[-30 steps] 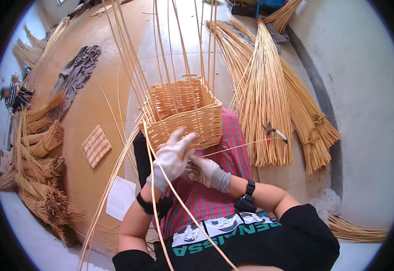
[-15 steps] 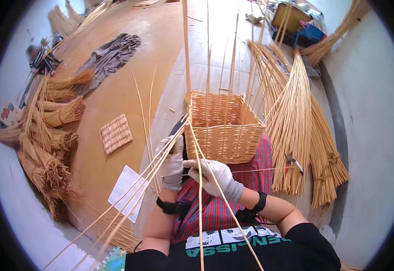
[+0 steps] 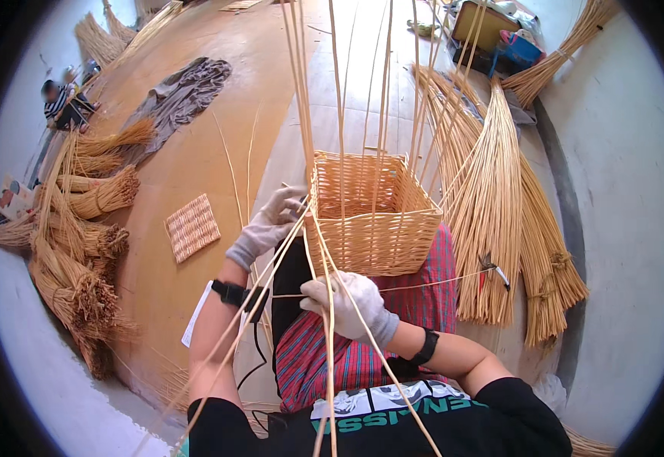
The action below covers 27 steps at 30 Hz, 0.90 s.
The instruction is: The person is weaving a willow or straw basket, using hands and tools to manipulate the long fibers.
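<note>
A woven wicker basket [image 3: 381,240] rests on my lap, its mouth tilted toward the far side. Long pale stakes rise from its rim, and several bend toward me from the near left corner. My left hand [image 3: 272,217], in a white glove, is at that corner with bent fingers against the weave and stakes; the fingertips are partly hidden. Below the basket's front, my gloved right hand [image 3: 351,306] is closed on a thin wicker strand [image 3: 438,280], which stretches out to both sides of it. Some bent-over stakes [image 3: 329,343] pass in front of this hand.
Right of the basket lie long wicker bundles [image 3: 492,198] with cutters [image 3: 496,273] on top. A square woven panel [image 3: 192,228], a dark cloth [image 3: 187,95] and tied bundles [image 3: 99,190] lie to the left. Another person [image 3: 65,103] sits far left.
My left hand has moved up and away from beside my right hand to the basket's near left corner. My right hand has shifted slightly down, and one more stake stands upright at the left.
</note>
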{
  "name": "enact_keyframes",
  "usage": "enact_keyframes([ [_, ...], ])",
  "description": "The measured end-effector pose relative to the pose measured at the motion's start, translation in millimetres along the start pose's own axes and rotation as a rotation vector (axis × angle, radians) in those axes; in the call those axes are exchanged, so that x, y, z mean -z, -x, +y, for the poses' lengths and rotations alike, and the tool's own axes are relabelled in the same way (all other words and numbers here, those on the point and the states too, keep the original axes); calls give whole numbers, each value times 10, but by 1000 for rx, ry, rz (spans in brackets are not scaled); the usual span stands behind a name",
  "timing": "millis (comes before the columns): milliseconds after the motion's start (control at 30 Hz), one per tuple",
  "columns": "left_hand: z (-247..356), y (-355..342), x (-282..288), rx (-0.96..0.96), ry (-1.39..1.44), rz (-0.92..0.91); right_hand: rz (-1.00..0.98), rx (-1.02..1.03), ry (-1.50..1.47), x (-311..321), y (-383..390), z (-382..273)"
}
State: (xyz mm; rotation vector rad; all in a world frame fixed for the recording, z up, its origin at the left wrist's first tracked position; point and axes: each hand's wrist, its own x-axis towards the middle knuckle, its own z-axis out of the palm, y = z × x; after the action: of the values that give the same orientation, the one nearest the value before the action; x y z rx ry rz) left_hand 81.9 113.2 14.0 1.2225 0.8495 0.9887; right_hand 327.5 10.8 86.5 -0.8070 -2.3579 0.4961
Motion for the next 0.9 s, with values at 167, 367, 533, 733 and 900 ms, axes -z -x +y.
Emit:
enact_keyframes([
  [167,10,-224,-38,156,-69,-201,157,-46,-287,222,318,619],
  [367,-66,-28,-305,107,-71,153,532,-793,-949,201,-67,1274],
  [533,-75,23,-487,44,-106,302,464,-163,-334,229,-1096,1249],
  [733,-227,-72,-509,-168,-178,308,282,-397,-243,273,-1555,1241],
  [900,-354,-75,-499,-198,-86,305,517,-217,-504,327,-912,1314],
])
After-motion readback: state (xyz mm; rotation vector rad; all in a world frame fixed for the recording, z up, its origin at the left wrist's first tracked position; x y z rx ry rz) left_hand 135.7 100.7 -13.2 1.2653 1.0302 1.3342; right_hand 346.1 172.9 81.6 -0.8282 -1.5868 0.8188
